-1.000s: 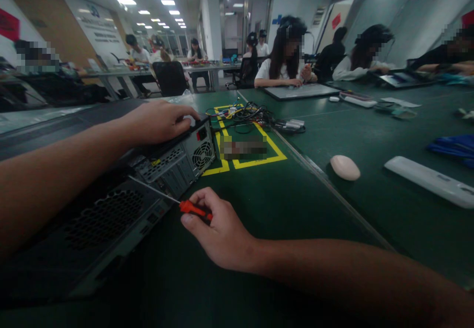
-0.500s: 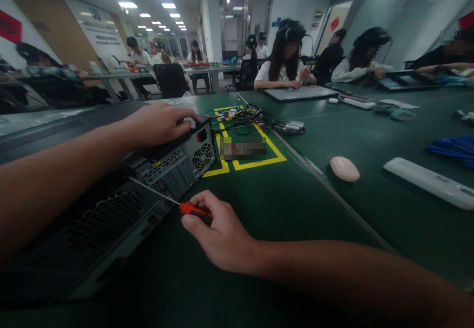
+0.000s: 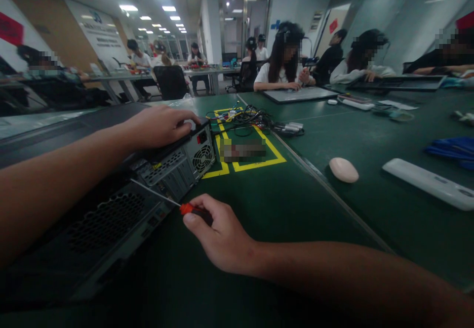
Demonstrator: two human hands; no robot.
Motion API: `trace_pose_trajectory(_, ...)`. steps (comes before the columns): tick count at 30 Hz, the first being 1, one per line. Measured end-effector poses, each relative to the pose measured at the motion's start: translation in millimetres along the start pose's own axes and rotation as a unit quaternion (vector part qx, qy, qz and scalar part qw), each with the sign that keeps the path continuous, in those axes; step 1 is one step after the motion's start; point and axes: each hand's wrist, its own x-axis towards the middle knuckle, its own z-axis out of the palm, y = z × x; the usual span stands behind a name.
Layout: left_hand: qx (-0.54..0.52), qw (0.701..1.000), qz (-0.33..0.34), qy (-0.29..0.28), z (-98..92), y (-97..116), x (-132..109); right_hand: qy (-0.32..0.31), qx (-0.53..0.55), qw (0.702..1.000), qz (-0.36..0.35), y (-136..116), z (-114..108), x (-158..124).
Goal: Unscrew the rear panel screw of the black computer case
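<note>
A black computer case (image 3: 111, 214) lies at the left with its metal rear side facing right, where a fan grille (image 3: 202, 157) and slot covers show. My left hand (image 3: 165, 126) rests on its upper face, with the fingers bent at the far corner. My right hand (image 3: 225, 234) is closed around the red and black handle of a screwdriver (image 3: 183, 208). The thin shaft points left to the dark lower part of the case's rear. Whether the tip sits in a screw cannot be made out.
Behind the case lies a tangle of cables (image 3: 255, 116), near yellow tape (image 3: 259, 164) on the green table (image 3: 296, 209). A pinkish rounded object (image 3: 343, 170) and a long white object (image 3: 425, 182) lie at the right. Several people sit at tables beyond, one at a flat panel (image 3: 299, 94).
Both my hands and the screwdriver stay nearly in place. At the back right, a person's dark flat panel has shifted and lies at another angle.
</note>
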Motion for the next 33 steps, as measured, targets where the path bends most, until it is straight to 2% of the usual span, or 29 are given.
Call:
trace_pose_trajectory(8,-0.003,1.000,0.003,0.001,0.0,0.5,-0.3,-0.001,-0.028,0.999,-0.022,-1.5,-2.0,0.6)
trace_pose_trajectory(16,0.001,1.000,-0.002,0.003,1.0,0.1,-0.1,0.000,0.025,0.999,0.031,1.1,1.5,-0.3)
trace_pose_trajectory(33,0.005,1.000,0.003,0.010,3.1,-0.7,-0.4,0.002,0.028,0.999,0.030,-3.5,0.4,0.2)
